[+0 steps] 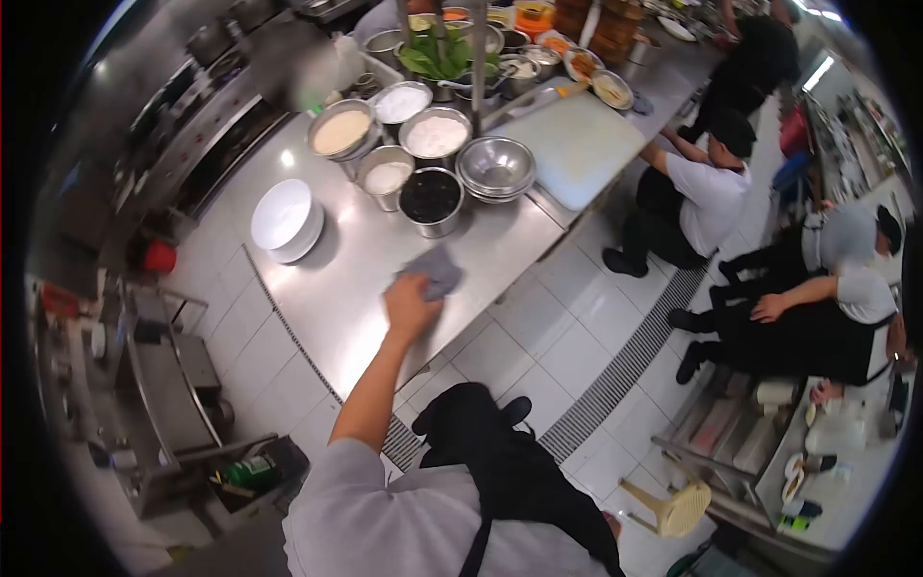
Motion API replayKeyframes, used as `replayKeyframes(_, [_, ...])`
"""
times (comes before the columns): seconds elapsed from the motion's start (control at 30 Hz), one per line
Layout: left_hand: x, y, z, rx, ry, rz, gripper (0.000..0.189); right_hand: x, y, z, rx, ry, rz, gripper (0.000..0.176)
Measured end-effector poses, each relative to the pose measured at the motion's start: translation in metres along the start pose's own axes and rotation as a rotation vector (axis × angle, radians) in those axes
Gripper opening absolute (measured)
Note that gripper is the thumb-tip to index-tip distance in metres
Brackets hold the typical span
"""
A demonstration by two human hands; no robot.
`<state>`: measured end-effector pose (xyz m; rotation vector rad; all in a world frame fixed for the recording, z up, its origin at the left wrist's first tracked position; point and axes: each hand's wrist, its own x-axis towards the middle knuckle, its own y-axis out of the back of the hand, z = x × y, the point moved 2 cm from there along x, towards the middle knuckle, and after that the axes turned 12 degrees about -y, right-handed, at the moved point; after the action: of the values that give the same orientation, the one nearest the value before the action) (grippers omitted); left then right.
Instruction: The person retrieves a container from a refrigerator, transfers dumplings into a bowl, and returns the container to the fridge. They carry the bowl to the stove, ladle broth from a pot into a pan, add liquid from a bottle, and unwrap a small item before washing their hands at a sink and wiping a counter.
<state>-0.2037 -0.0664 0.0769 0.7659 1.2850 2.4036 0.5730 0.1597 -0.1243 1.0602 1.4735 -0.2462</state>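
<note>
My left hand (413, 303) reaches out over the steel table (336, 317), its fingers closed on a grey cloth (441, 270) that lies against the tabletop near the table's edge. Just beyond the cloth stands a steel pot of dark contents (431, 197). Stacked white bowls (286, 220) sit to the left of it. What looks like a small part of my right hand (612, 524) shows low beside my black apron; its fingers cannot be made out.
Containers of white powder (435, 133), nested steel bowls (496, 166) and a white cutting board (572, 144) are farther along the table. Several people in dark aprons, one seated (697, 192), are on the right. A yellow stool (681, 510) stands at lower right.
</note>
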Motion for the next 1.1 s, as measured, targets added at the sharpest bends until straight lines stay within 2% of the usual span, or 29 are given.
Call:
replayKeyframes(0.03, [-0.021,0.022,-0.023,0.114,0.178,0.150,0.037,-0.010,0.008,-0.059,-0.051,0.079,-0.021,0.032])
replayKeyframes(0.07, [-0.042,0.038,-0.056,0.223,0.359,0.195,0.039,-0.026,0.012,-0.116,-0.096,0.155,-0.036,0.031])
replayKeyframes(0.1, [-0.059,0.062,-0.075,0.266,0.547,0.188,0.042,-0.048,0.006,-0.172,-0.138,0.131,0.044,0.028])
replayKeyframes(0.13, [-0.074,0.082,-0.088,0.294,0.735,0.189,0.046,-0.053,0.009,-0.216,-0.215,0.180,0.030,0.032])
replayKeyframes(0.17, [-0.091,0.098,-0.097,0.259,0.768,0.232,0.044,-0.049,0.011,-0.251,-0.220,0.209,0.025,0.032])
replayKeyframes(0.2, [-0.107,0.104,-0.108,0.273,0.831,0.127,0.040,-0.044,0.009,-0.283,-0.203,0.314,0.036,0.032])
replayKeyframes(0.27, [-0.138,0.098,-0.101,0.305,0.736,0.193,0.037,-0.040,-0.003,-0.331,-0.137,0.468,0.032,0.030])
replayKeyframes(0.3, [-0.144,0.091,-0.092,0.322,0.699,0.152,0.035,-0.036,-0.018,-0.350,-0.106,0.481,0.032,0.030])
replayKeyframes(0.37, [-0.140,0.068,-0.064,0.336,0.606,0.198,0.036,-0.040,-0.041,-0.373,-0.301,0.715,0.111,0.026])
replayKeyframes(0.43, [-0.093,0.061,-0.041,0.280,0.566,0.134,0.040,-0.089,-0.076,-0.404,-0.691,0.761,0.158,0.026])
replayKeyframes(0.5, [-0.052,0.043,-0.042,0.243,0.560,0.080,0.044,-0.072,-0.110,-0.414,-0.962,1.014,0.068,0.025])
replayKeyframes(0.53, [-0.024,0.036,-0.052,0.267,0.501,0.127,0.047,-0.064,-0.122,-0.427,-0.953,1.012,0.086,0.025])
replayKeyframes(0.57, [0.002,0.034,-0.061,0.295,0.442,0.172,0.051,-0.059,-0.138,-0.436,-1.118,1.112,0.008,0.027])
replayKeyframes(0.6, [0.029,0.034,-0.070,0.336,0.506,0.098,0.053,-0.060,-0.152,-0.441,-1.282,1.208,-0.075,0.028])
replayKeyframes(0.63, [0.049,0.035,-0.080,0.328,0.491,0.100,0.053,-0.064,-0.161,-0.451,-1.270,1.206,-0.061,0.028])
replayKeyframes(0.7, [0.081,0.034,-0.105,0.386,0.518,0.081,0.053,-0.080,-0.173,-0.484,-1.051,1.030,-0.022,0.027])
replayKeyframes(0.73, [0.086,0.035,-0.111,0.374,0.519,0.094,0.054,-0.114,-0.176,-0.502,-0.885,0.913,-0.048,0.028])
replayKeyframes(0.83, [0.060,0.035,-0.121,0.364,0.493,0.144,0.053,-0.149,-0.185,-0.541,-0.957,0.920,0.031,0.028])
replayKeyframes(0.9, [0.025,0.046,-0.109,0.370,0.581,0.161,0.050,-0.133,-0.191,-0.554,-1.015,0.951,0.020,0.030])
replayKeyframes(0.93, [0.002,0.052,-0.104,0.398,0.674,0.159,0.053,-0.126,-0.196,-0.562,-1.144,0.943,-0.018,0.031])
replayKeyframes(0.97, [-0.032,0.049,-0.108,0.443,0.742,0.259,0.057,-0.120,-0.203,-0.573,-1.273,0.940,-0.053,0.031])
replayKeyframes(1.0, [-0.074,0.046,-0.128,0.459,0.747,0.322,0.064,-0.113,-0.213,-0.584,-1.374,0.852,-0.073,0.032])
replayKeyframes(1.03, [-0.114,0.046,-0.132,0.417,0.650,0.451,0.058,-0.110,-0.219,-0.595,-1.351,0.894,-0.082,0.031])
replayKeyframes(1.07, [-0.103,0.073,-0.061,0.464,0.739,0.513,0.040,-0.100,-0.230,-0.605,-1.363,0.908,-0.101,0.032])
replayKeyframes(1.1, [-0.153,0.067,-0.065,0.181,0.725,0.452,0.053,-0.090,-0.239,-0.618,-1.380,0.920,-0.123,0.033])
